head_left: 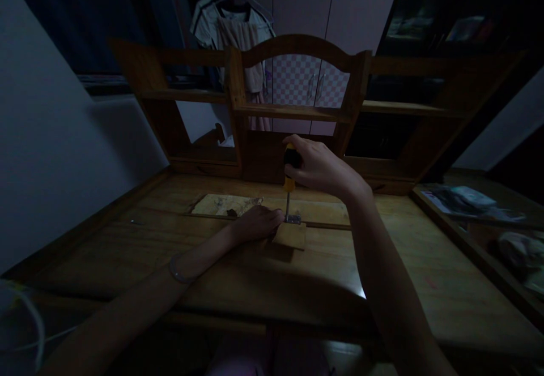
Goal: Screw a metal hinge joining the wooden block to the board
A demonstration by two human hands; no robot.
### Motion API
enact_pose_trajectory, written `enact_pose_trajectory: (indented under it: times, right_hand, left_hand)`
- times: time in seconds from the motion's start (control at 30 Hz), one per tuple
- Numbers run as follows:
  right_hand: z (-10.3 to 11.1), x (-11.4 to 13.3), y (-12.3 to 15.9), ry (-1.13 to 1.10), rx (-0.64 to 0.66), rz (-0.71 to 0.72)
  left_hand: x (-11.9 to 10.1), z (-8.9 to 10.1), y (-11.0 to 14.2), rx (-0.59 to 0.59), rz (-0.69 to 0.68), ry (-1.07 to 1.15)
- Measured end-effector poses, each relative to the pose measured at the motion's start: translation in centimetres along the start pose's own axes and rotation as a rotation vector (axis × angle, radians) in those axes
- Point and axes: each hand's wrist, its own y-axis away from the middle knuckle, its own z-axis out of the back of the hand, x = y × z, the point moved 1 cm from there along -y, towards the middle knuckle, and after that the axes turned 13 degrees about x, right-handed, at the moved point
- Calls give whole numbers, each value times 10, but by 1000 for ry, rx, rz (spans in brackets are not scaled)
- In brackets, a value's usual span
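Observation:
My right hand (312,163) is closed around the yellow and black handle of a screwdriver (289,180), held upright. Its shaft runs down to a small metal hinge (293,218), where the tip meets the metal. A small wooden piece (291,235) lies on the near side of the hinge, and a longer wooden board (325,212) lies on its far side. My left hand (259,222) rests low beside the hinge, fingertips touching near its left edge. Whether those fingers grip or only press the work, I cannot tell.
The wooden desk (170,240) carries a shelf unit (293,114) at its back. A small metal item (136,222) lies at the left. Papers and packets (471,197) sit on a surface at the right. Clothes (238,30) hang behind, and the room is dim.

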Motion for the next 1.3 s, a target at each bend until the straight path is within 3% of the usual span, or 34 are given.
enact_pose_trajectory:
  times: [0.73, 0.93, 1.3]
  right_hand:
    - [-5, 6, -3, 63, 17, -59]
    - [-2, 7, -5, 111, -50, -1]
    - [-1, 12, -4, 63, -79, 16]
  left_hand:
    - [0, 6, 0, 54, 70, 164]
    - [0, 8, -2, 61, 95, 205]
    - [4, 9, 2, 68, 100, 80]
